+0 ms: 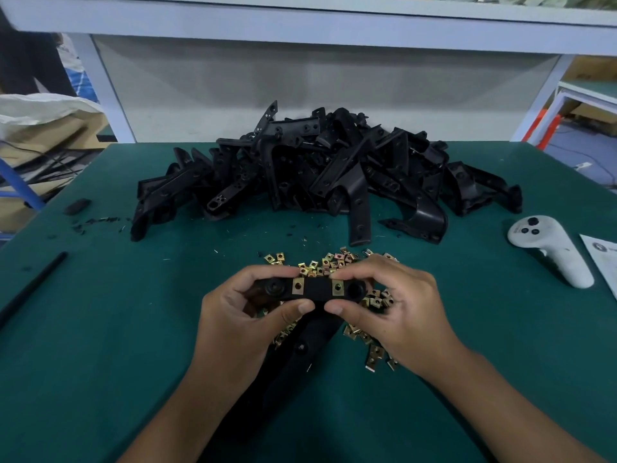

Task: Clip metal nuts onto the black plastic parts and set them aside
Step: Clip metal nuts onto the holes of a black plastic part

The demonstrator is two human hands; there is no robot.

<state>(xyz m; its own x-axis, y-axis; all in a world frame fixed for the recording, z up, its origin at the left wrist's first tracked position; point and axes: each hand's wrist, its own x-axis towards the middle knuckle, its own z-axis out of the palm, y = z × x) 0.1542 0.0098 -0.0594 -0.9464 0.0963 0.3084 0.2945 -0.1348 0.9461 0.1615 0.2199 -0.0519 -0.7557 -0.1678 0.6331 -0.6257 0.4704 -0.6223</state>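
At nine o'clock, a thin black rod (pixel 31 286) is laid diagonally on the green mat (pixel 133 345); its near end is cut off by the frame edge. Beyond it, toward ten o'clock, a small dark oblong object (pixel 77 206) is seen, too blurred to be identified, with black shavings (pixel 96 222) scattered just beside it. A white sack (pixel 40 110) is partly cut off at the far left, off the table.

At the centre, a black plastic part (pixel 315 290) is gripped by both hands. The left hand (pixel 240 312) is closed around its left end, thumb pressed on the near edge; the right hand (pixel 397 305) is clenched on its right end, thumb likewise on the near edge. Two metal nuts (pixel 297 286) are seen clipped on the part's top face, one near each hand. The part's lower section is extended toward six o'clock and is largely hidden between the forearms, so its shape cannot be made out.

Loose brass-coloured nuts (pixel 334 262) are spread on the mat under and around the hands, many covered by the fingers.

At twelve o'clock, a large heap of black plastic parts (pixel 317 175) is piled; single pieces are hard to separate.

At three o'clock, a white handheld controller (pixel 551 250) is laid on the mat, and just beside it a sheet of paper (pixel 604 259) is cut off by the right edge.
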